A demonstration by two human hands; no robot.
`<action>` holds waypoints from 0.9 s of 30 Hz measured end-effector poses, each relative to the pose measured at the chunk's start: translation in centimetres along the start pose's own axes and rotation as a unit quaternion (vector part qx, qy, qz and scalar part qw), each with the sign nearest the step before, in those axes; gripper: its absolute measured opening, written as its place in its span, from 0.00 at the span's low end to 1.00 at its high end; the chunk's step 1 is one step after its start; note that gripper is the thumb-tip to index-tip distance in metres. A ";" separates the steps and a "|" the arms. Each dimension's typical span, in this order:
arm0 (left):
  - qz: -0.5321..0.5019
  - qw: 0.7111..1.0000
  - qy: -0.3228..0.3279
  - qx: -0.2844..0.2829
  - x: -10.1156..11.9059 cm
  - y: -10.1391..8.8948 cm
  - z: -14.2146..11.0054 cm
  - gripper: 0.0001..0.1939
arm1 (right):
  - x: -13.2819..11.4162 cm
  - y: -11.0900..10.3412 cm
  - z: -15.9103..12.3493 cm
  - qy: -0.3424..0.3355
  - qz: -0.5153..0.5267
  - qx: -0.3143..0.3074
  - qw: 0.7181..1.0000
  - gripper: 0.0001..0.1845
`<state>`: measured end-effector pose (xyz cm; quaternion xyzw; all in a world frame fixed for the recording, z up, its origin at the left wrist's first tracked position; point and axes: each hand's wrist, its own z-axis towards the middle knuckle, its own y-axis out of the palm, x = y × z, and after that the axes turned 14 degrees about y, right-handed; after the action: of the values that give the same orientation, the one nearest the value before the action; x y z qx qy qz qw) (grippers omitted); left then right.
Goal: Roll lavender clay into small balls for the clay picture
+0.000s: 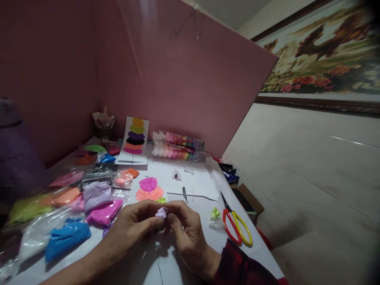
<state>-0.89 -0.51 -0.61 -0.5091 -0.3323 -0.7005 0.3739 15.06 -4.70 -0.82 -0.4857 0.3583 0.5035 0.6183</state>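
Note:
Both my hands meet over the near middle of the white table [196,206]. My left hand [130,227] and my right hand [187,233] pinch a small lump of pale lilac clay [161,213] between their fingertips. Just beyond them lies a flat clay flower [149,189], magenta on top and orange below, with a bit of green at its edge. A small metal tool [184,193] rests on white paper behind my right hand.
Bags of coloured clay lie at the left: blue [67,237], magenta [103,211], lilac [96,193], orange [65,196]. Red-and-yellow scissors [237,225] and a small bag with green clay [215,218] lie right. A card with stacked clay colours [135,136] and clay packs [178,148] lean on the pink board.

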 end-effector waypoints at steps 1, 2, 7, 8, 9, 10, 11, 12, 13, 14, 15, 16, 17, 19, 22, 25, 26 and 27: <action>-0.004 1.000 0.001 0.002 0.1 0.0 0.0 0.09 | 0.0 0.0 0.0 0.001 0.007 -0.007 1.000 0.10; -0.007 1.000 0.003 0.007 0.1 0.0 0.0 0.09 | 0.0 0.1 -0.1 -0.002 0.008 -0.010 1.000 0.10; -0.007 1.000 0.004 0.026 0.1 0.0 0.0 0.11 | 0.4 0.4 0.1 0.017 0.014 0.010 1.000 0.07; -0.011 1.000 0.000 0.023 0.1 0.0 0.0 0.11 | 0.4 0.4 0.2 0.033 0.036 0.007 0.999 0.06; -0.016 1.000 -0.005 0.016 0.2 0.1 0.0 0.11 | 0.5 0.5 0.3 0.052 0.062 0.003 0.997 0.05; -0.022 1.000 -0.009 0.009 0.2 0.1 0.1 0.11 | 0.5 0.5 0.3 0.071 0.091 -0.002 0.993 0.05; -0.027 1.000 -0.013 0.000 0.3 0.1 0.1 0.12 | 0.5 0.6 0.4 0.090 0.119 -0.007 0.989 0.06; -0.032 0.999 -0.017 -0.007 0.3 0.1 0.2 0.12 | 0.5 0.6 0.5 0.105 0.142 -0.009 0.984 0.07; -0.036 0.999 -0.018 -0.010 0.4 0.1 0.2 0.12 | 0.5 0.6 0.6 0.118 0.160 -0.010 0.980 0.08; -0.041 0.999 -0.019 -0.010 0.4 0.1 0.3 0.13 | 0.5 0.6 0.7 0.129 0.174 -0.011 0.976 0.10; -0.044 0.999 -0.021 -0.008 0.4 0.0 0.3 0.14 | 0.5 0.5 0.8 0.138 0.183 -0.013 0.973 0.11; -0.048 0.999 -0.022 -0.007 0.3 0.0 0.3 0.15 | 0.5 0.5 0.8 0.144 0.190 -0.017 0.971 0.12; -0.051 0.998 -0.024 -0.006 0.3 0.0 0.3 0.15 | 0.4 0.5 0.9 0.149 0.194 -0.020 0.969 0.12; -0.053 0.998 -0.027 -0.011 0.2 -0.1 0.3 0.16 | 0.3 0.5 0.9 0.154 0.196 -0.023 0.968 0.13; -0.058 0.998 -0.031 -0.018 0.2 -0.1 0.4 0.13 | 0.3 0.5 0.9 0.157 0.196 -0.024 0.968 0.14; -0.071 0.997 -0.035 0.001 0.1 -0.2 0.4 0.12 | 0.5 0.6 0.8 0.148 0.202 -0.032 0.968 0.13; -0.074 0.997 -0.035 0.014 0.0 -0.3 0.4 0.12 | 0.6 0.6 0.8 0.143 0.204 -0.036 0.968 0.13; -0.074 0.996 -0.032 0.028 -0.1 -0.3 0.4 0.12 | 0.6 0.6 0.8 0.140 0.206 -0.034 0.968 0.15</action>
<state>-0.98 0.01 -0.59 -0.4947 -0.4007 -0.6997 0.3242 14.59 -3.73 -1.34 -0.4874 0.5161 0.5593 0.4280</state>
